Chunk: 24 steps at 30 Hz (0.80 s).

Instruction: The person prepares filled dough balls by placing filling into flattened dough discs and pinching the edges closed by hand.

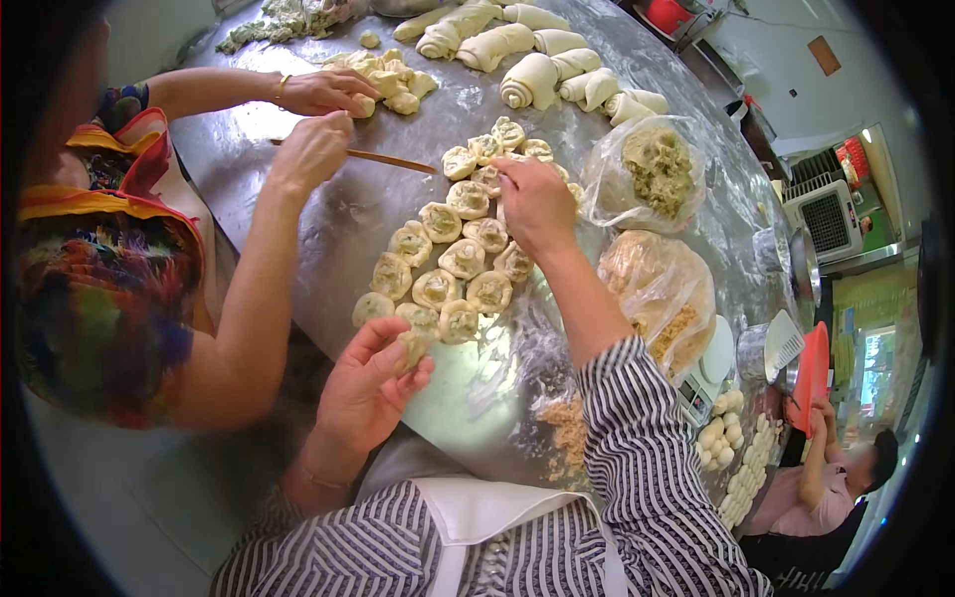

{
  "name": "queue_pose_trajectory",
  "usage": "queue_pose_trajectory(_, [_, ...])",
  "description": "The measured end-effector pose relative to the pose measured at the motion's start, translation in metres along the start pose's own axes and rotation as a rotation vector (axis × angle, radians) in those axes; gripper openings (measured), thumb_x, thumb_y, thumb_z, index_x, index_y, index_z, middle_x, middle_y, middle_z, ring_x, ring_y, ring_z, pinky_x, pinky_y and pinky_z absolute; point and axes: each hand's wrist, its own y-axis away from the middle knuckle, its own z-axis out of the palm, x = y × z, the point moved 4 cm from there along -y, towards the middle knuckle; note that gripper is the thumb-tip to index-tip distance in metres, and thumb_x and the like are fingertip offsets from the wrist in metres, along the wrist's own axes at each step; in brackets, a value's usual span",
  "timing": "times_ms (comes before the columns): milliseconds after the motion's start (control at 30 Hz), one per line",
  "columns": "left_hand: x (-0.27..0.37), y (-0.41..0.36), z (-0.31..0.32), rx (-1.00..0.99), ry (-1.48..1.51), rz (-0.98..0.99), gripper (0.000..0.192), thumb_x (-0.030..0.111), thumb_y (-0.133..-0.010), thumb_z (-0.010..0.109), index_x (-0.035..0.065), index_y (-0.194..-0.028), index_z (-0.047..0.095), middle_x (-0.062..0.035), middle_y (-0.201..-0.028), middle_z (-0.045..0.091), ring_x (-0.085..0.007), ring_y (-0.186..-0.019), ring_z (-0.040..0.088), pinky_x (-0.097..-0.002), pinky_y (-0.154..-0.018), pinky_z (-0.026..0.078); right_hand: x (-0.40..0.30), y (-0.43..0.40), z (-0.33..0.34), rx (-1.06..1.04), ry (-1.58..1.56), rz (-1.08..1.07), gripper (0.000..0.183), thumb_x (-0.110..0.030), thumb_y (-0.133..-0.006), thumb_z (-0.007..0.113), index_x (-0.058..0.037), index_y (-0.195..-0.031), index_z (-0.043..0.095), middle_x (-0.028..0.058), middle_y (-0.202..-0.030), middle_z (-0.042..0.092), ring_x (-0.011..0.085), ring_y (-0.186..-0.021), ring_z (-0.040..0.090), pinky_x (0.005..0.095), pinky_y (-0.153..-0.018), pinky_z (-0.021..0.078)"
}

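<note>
My left hand (371,384) holds a small lump of pale greenish filling (412,351) between thumb and fingers, just above the near end of the dough rounds. My right hand (539,201) reaches across the far part of the rows. Its thumb and fingertips are bunched low over a dough round (486,179); whether they pinch anything is hidden. Several flattened dough rounds (461,258) lie in close rows on the metal table (328,231), many with filling in their middles. The right hand and wrist cover part of the rows.
At left, a co-worker's hands (313,149) are near a thin wooden stick (392,160) and dough pieces (403,82). Rolled dough (530,80) lies behind. Bags of green filling (656,172) and brown crumbly filling (656,291), plus a scale (697,399), stand right.
</note>
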Motion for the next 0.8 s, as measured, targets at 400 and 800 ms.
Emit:
queue_pose_trajectory(400, [-0.014, -0.017, 0.016, -0.109, -0.061, -0.005, 0.02, 0.009, -0.102, 0.06, 0.0056, -0.121, 0.058, -0.0068, -0.111, 0.067, -0.0155, -0.099, 0.066, -0.0322, -0.085, 0.055, -0.095, 0.108, -0.082, -0.302, -0.705, -0.12, 0.031, -0.004, -0.077, 0.08, -0.0076, -0.107, 0.074, 0.0086, -0.088, 0.069, 0.0247, -0.081, 0.067, 0.0319, -0.07, 0.0536])
queue_pose_trajectory(800, [0.0, -0.019, 0.019, -0.163, -0.049, -0.027, 0.013, 0.004, -0.1, 0.056, 0.0032, -0.113, 0.058, -0.0094, -0.1, 0.066, -0.0178, -0.083, 0.065, -0.0281, -0.071, 0.051, -0.01, 0.033, -0.053, -0.126, -0.632, 0.372, 0.01, -0.01, -0.083, 0.074, -0.0068, -0.091, 0.069, 0.006, -0.078, 0.071, 0.0166, -0.071, 0.069, 0.0272, -0.068, 0.0535])
